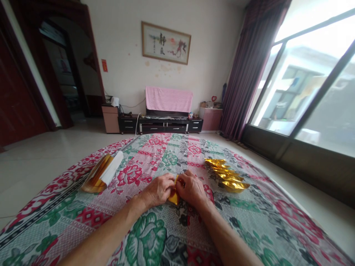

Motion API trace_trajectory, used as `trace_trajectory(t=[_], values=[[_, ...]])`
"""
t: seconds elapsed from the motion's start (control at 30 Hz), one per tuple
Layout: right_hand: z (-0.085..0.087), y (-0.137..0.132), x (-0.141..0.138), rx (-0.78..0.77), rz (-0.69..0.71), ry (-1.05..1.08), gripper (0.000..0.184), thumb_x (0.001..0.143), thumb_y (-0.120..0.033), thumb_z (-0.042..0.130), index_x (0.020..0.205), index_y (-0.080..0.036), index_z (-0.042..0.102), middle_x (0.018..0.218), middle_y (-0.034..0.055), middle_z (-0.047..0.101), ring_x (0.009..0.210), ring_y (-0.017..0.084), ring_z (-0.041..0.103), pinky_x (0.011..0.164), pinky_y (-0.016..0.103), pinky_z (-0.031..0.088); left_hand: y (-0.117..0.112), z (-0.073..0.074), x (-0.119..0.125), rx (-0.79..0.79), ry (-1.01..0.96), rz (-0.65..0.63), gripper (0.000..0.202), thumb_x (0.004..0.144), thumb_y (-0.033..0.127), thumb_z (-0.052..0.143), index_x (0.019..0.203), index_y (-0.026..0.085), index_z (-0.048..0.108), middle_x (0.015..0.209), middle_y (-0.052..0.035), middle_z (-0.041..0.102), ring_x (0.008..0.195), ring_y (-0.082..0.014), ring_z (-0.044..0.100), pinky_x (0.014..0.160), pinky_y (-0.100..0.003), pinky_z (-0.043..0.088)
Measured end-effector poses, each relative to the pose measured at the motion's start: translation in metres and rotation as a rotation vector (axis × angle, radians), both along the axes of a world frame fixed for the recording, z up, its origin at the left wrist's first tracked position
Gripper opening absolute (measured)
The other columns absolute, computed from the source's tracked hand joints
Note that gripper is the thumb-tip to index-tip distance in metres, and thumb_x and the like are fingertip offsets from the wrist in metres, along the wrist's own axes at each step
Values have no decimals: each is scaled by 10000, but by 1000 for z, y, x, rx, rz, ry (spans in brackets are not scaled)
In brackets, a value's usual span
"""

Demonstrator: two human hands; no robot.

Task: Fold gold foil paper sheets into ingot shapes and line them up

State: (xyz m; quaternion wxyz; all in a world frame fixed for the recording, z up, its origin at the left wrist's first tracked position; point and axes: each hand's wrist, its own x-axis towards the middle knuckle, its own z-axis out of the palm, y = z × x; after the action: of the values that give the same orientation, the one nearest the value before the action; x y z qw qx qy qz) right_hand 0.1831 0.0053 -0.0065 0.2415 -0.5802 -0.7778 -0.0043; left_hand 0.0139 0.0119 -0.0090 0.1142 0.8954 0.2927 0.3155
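My left hand (157, 191) and my right hand (192, 188) meet at the middle of a flowered cloth (172, 232). Both are closed on a small piece of gold foil paper (174, 195), which shows between the fingers. To the right lies a row of several folded gold paper pieces (227, 174). To the left sits a stack of gold foil sheets (102, 173) with a white underside turned up.
The cloth covers a round surface. Tiled floor surrounds it. A dark TV cabinet (166, 125) with a pink cover stands at the far wall under a framed picture. Purple curtains and a large window fill the right side. A doorway opens at the left.
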Motion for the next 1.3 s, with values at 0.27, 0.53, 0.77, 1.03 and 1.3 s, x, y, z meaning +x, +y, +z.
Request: trace_trajectory(t=[0.27,0.53,0.77,1.03,1.3], values=[[3,-4,-2,-1,16,-14,202,822,-356,492,789,-209,626,850,31,556,672,109,523,540,212,303,-6,8,0,21,-3,113,200,683,61,483,788,160,621,787,-29,588,775,-147,541,724,-259,445],[-4,-2,-1,55,21,-27,168,825,-282,468,780,-211,614,844,23,553,678,115,512,546,218,309,-9,11,-2,1,133,82,65,718,152,543,744,155,603,761,-27,556,762,-144,519,704,-249,432],[-2,1,4,89,47,1,160,805,-209,489,777,-212,646,865,50,589,830,156,516,744,235,370,-9,12,-4,14,197,53,91,759,183,531,796,165,612,798,-27,570,801,-150,525,766,-267,431],[-4,4,6,60,52,76,218,823,-175,454,831,-216,668,880,47,608,837,148,530,803,238,358,-20,15,2,125,307,43,192,786,136,482,928,177,604,999,-61,574,931,-185,514,841,-307,389],[-3,2,8,76,69,40,218,851,-198,442,812,-201,657,887,55,600,849,151,519,791,240,364,-24,1,4,120,253,85,274,820,108,417,989,198,614,1007,-44,600,945,-171,508,876,-318,378]])
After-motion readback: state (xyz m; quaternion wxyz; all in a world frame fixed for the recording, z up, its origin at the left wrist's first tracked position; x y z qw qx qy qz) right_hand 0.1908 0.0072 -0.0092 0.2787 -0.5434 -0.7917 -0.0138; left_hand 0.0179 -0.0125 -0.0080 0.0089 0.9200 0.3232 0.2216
